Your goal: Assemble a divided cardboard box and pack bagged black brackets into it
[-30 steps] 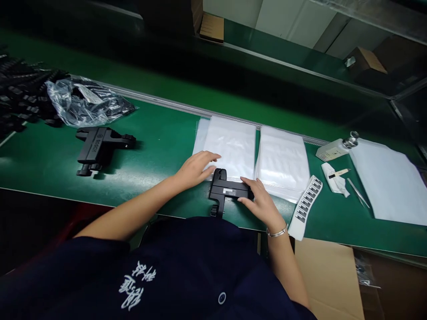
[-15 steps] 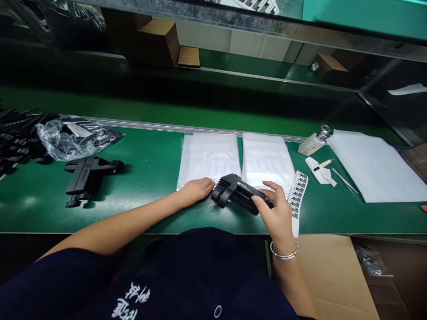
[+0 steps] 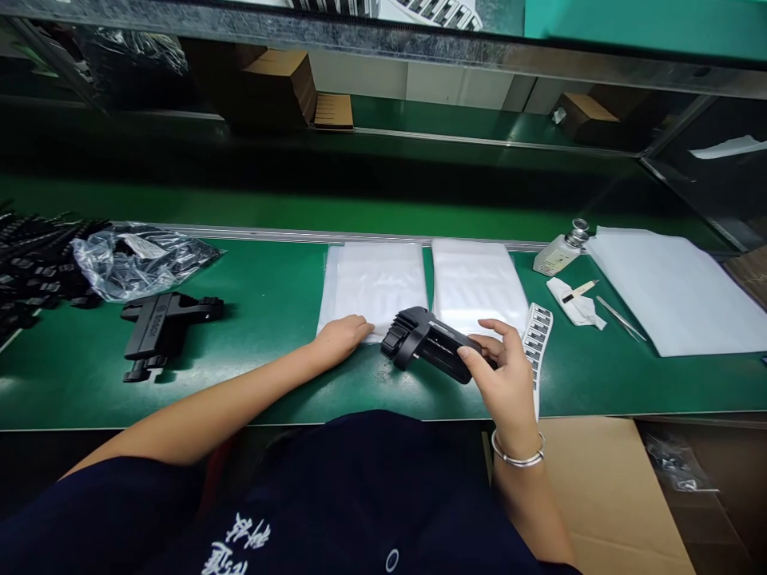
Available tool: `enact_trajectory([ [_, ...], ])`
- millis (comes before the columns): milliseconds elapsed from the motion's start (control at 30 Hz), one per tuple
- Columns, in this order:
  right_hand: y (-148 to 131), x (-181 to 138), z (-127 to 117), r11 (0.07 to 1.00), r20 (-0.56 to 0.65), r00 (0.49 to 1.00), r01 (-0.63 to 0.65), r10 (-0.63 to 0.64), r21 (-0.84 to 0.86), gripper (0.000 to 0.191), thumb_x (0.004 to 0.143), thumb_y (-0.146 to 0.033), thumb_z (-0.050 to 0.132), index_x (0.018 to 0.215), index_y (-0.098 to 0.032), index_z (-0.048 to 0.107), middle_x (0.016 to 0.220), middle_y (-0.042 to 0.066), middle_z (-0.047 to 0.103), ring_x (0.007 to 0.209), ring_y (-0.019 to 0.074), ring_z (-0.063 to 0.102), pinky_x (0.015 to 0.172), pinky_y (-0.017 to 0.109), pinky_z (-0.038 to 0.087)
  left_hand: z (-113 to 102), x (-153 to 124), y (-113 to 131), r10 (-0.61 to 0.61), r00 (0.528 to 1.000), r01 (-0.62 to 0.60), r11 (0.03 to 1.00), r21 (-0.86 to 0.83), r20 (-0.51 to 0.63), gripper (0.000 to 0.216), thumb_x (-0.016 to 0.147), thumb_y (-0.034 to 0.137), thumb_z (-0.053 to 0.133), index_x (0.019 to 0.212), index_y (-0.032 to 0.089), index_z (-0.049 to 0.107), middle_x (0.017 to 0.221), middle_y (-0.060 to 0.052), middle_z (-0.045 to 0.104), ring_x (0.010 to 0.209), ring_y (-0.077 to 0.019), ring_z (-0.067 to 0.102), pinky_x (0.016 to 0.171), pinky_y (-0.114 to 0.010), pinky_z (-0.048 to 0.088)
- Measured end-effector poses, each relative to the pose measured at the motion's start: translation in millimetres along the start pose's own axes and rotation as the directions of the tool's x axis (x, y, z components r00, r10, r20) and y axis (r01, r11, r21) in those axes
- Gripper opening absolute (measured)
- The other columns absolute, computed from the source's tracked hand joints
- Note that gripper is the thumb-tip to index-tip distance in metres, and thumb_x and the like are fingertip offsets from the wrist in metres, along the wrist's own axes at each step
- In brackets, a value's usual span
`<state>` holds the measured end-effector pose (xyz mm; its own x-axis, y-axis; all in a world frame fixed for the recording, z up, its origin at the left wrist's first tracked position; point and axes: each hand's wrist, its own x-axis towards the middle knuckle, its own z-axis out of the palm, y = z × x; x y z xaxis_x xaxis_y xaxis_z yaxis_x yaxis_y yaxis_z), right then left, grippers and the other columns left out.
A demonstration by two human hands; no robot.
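A black plastic tool part (image 3: 443,351), slim with a ribbed, chunky end, is in my right hand (image 3: 500,363). Thumb and fingers grip its right end, just above the bench. My left hand (image 3: 341,339) is at the lower edge of the left stack of clear plastic bags (image 3: 380,279). Its fingers are pressed together on the edge of a plastic bag, their undersides hidden. Beside it lies the right stack of bags (image 3: 479,279). A strip of printed labels (image 3: 538,343) runs behind my right wrist.
At left lie another black part (image 3: 156,327), a bagged one (image 3: 147,259) and a pile of black parts (image 3: 36,267). At right are a small bottle (image 3: 560,251), tweezers (image 3: 621,318), a wipe (image 3: 578,307) and white sheets (image 3: 683,295). A metal shelf edge (image 3: 383,48) crosses overhead.
My left hand has shifted slightly left along the bag edge, away from the black part's ribbed end. My right hand still holds the part, and the view has tilted a little.
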<state>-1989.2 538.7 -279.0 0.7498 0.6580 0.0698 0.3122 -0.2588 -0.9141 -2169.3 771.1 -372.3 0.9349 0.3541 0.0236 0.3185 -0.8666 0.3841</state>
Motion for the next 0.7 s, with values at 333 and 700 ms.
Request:
enact_trajectory([
  [333, 43.0, 10.6, 0.0, 0.888, 0.038, 0.993, 0.081, -0.11, 0.452, 0.058, 0.071, -0.041, 0.078, 0.118, -0.027, 0.048, 0.102, 0.006, 0.07, 0.093, 0.0216, 0.067, 0.081, 0.035, 0.053, -51.5, 26.6, -21.5, -0.177, 0.907, 0.333, 0.857, -0.393, 0.381, 0.02, 0.079, 0.03, 0.047, 0.076, 0.019, 0.063, 0.077, -0.002, 0.068, 0.075, -0.0177, 0.063, 0.069, -0.026, 0.047],
  [700, 77.2, 5.9, 21.6, 0.766, 0.136, 0.99, -0.107, 0.025, 0.634, 0.046, 0.081, -0.059, 0.055, 0.119, -0.033, 0.054, 0.088, 0.002, 0.066, 0.072, 0.0192, 0.065, 0.071, 0.036, 0.057, -17.4, 9.7, 29.1, -0.033, 0.997, 0.039, 0.995, -0.088, 0.072, 0.026, 0.09, 0.022, 0.036, 0.083, 0.019, 0.06, 0.09, -0.007, 0.062, 0.086, -0.0206, 0.058, 0.073, -0.03, 0.046],
])
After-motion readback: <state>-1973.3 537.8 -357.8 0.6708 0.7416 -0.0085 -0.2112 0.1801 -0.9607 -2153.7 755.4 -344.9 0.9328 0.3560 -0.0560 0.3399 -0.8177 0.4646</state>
